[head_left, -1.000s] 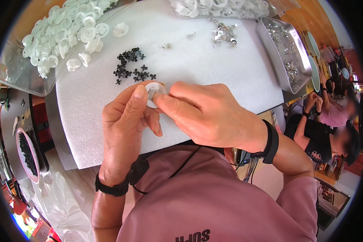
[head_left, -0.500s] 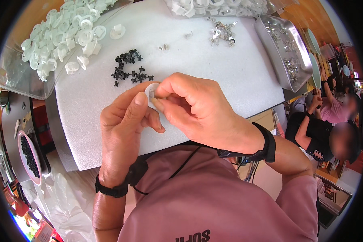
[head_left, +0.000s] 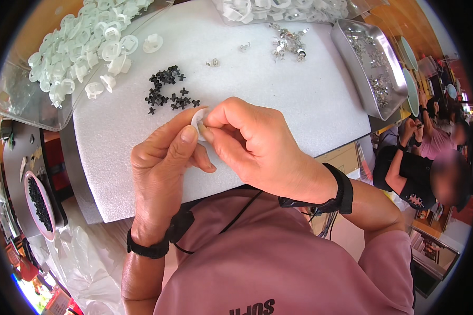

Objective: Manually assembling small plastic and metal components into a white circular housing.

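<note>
Between both hands, above the white foam sheet (head_left: 278, 100), is a round white plastic piece (head_left: 197, 119). My left hand (head_left: 165, 152) is closed on its near-left side, thumb against it. Thumb and index finger of my right hand (head_left: 252, 139) pinch at its face; whether they hold a small part there is hidden. Just beyond the hands lie several black cross-shaped pieces (head_left: 165, 75). Farther off, a couple of small metal clips (head_left: 213, 62) rest on the foam, with a heap of similar metal clips (head_left: 286, 42) toward the right.
A clear tray (head_left: 58, 119) at the far left carries a pile of white plastic pieces (head_left: 89, 47); another white pile (head_left: 278, 9) is at the back. A metal tray (head_left: 352, 79) of clips stands right. At left, a pink bowl (head_left: 51, 231) contains black pieces. Two people (head_left: 404, 173) sit at right.
The white piece has tilted in my hands, now showing more edge-on. My right fingers press closer over it. The surrounding piles look the same.
</note>
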`<action>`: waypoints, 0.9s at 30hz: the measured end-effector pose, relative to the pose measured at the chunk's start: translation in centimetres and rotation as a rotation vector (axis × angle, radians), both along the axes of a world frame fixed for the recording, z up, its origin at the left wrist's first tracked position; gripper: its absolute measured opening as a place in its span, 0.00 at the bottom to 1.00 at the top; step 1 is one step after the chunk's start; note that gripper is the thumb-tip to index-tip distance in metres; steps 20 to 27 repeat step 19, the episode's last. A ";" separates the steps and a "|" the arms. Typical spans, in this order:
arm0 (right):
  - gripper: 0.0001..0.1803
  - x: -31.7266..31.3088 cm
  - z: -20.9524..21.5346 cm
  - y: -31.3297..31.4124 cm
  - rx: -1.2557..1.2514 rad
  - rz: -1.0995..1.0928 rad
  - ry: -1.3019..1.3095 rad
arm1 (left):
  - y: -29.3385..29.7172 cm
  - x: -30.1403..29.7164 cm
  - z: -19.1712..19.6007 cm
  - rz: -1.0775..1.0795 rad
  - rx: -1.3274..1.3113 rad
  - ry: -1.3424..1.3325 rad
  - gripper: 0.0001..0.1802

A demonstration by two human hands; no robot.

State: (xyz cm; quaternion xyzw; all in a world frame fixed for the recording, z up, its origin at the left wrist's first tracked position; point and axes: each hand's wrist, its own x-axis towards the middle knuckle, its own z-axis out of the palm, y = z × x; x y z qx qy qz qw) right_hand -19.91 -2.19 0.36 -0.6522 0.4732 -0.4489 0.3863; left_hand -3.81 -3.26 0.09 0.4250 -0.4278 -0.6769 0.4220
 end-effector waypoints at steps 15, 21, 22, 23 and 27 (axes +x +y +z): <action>0.04 0.0 0.3 0.4 0.165 0.034 -0.177 | 0.3 -0.4 0.0 0.066 -0.044 -0.089 0.17; 0.04 -0.3 0.2 0.3 0.203 0.061 -0.180 | 0.3 -0.5 0.1 0.067 -0.036 -0.084 0.17; 0.04 -0.3 0.2 0.3 0.203 0.061 -0.180 | 0.3 -0.5 0.1 0.067 -0.036 -0.084 0.17; 0.04 -0.3 0.2 0.3 0.203 0.061 -0.180 | 0.3 -0.5 0.1 0.067 -0.036 -0.084 0.17; 0.04 -0.3 0.2 0.3 0.203 0.061 -0.180 | 0.3 -0.5 0.1 0.067 -0.036 -0.084 0.17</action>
